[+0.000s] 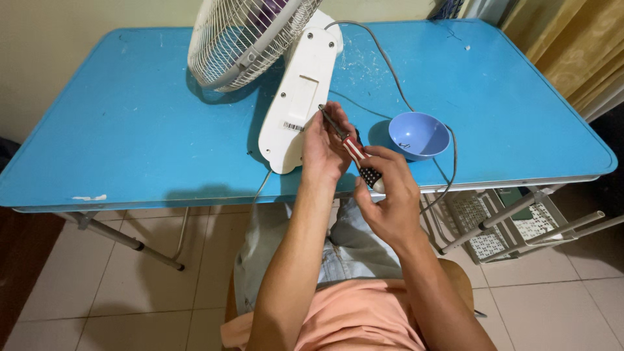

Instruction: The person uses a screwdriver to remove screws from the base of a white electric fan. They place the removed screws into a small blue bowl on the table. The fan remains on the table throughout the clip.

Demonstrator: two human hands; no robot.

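Fan (pixel 273 58) lying on counter (pixel 130 130), base toward the near edge; bowl (pixel 418 135) to its right; screwdriver (pixel 351 146) between them; cord (pixel 390 65) behind bowl.

A scratched blue folding table with metal legs (pixel 130 136) stands against a pale wall (pixel 71 39); the beige tiled floor (pixel 104 286) lies below, yellow curtains (pixel 572 45) at right.

The person wears a salmon-pink shirt (pixel 351 318) and light, faded jeans (pixel 286 247) (arms bare).
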